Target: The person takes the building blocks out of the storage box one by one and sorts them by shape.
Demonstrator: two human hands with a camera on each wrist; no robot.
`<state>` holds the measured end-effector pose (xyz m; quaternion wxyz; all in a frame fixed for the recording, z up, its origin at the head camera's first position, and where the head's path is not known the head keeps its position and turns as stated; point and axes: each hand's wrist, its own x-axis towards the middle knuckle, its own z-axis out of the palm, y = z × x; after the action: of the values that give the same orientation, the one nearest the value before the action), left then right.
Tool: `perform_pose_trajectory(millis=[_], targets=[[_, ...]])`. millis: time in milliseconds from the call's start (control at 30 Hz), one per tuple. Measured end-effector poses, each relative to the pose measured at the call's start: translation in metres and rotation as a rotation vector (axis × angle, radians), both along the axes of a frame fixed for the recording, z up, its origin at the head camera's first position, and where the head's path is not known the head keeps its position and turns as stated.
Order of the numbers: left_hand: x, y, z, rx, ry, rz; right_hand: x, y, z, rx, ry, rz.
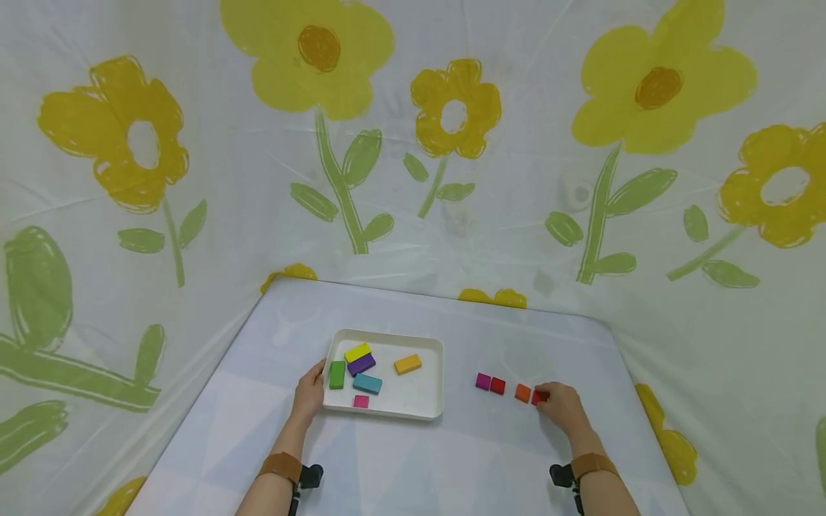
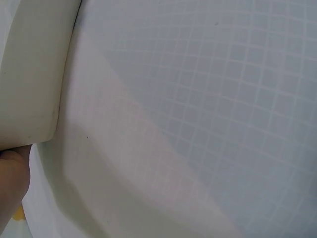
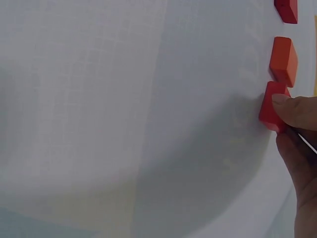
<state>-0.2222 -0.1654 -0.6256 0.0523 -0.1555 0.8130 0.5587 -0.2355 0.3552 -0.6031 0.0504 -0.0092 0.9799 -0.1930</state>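
Observation:
My left hand [image 1: 310, 390] holds the left side of a white tray [image 1: 406, 413]. Several blocks lie in the tray: yellow [image 1: 358, 352], purple [image 1: 361, 364], green [image 1: 337, 375], blue [image 1: 367, 384], pink [image 1: 361, 401] and orange-yellow [image 1: 408, 364]. Seen from the left wrist, a finger [image 2: 15, 171] is at the tray's outer corner. To the right, my right hand [image 1: 563, 405] pinches a red block [image 3: 271, 106] between thumb and fingers. That block sits close beside an orange block [image 3: 283, 59] on the table, at the near end of a row.
Farther left in the row stand another red block [image 1: 497, 385] and a magenta block [image 1: 483, 381], side by side with a gap before the orange one. The pale patterned tabletop [image 1: 413, 473] meets a flowered cloth [image 1: 503, 236] behind and at the sides.

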Motion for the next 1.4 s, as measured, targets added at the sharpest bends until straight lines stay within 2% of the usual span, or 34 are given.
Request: perform_pose_trajectory(millis=[433, 733, 833, 933, 1067, 1200, 1300, 1400], targets=[[0.000, 0.000, 0.000, -0.004, 0.002, 0.001, -0.010, -0.017, -0.002, 0.004, 0.048, 0.075], [0.000, -0.001, 0.002, -0.026, 0.008, -0.005, -0.009, -0.021, 0.000, -0.016, 0.057, 0.067], [0.001, -0.001, 0.002, -0.027, 0.006, -0.006, -0.010, -0.021, 0.002, -0.042, 0.103, 0.050], [0.000, -0.001, 0.001, -0.032, 0.008, -0.006, -0.013, -0.029, 0.007, -0.095, 0.202, 0.061], [-0.001, -0.002, 0.000, -0.040, 0.005, -0.005, -0.019, -0.063, 0.018, -0.128, 0.297, 0.127], [0.000, -0.002, 0.000, -0.035, -0.010, -0.002, -0.020, -0.114, 0.023, -0.156, 0.342, 0.237], [0.000, -0.001, 0.000, -0.032, -0.011, 0.002, -0.020, -0.156, 0.022, -0.191, 0.332, 0.333], [-0.001, 0.001, 0.000, -0.030, -0.002, 0.003, -0.019, -0.194, 0.022, -0.197, 0.246, 0.404]])
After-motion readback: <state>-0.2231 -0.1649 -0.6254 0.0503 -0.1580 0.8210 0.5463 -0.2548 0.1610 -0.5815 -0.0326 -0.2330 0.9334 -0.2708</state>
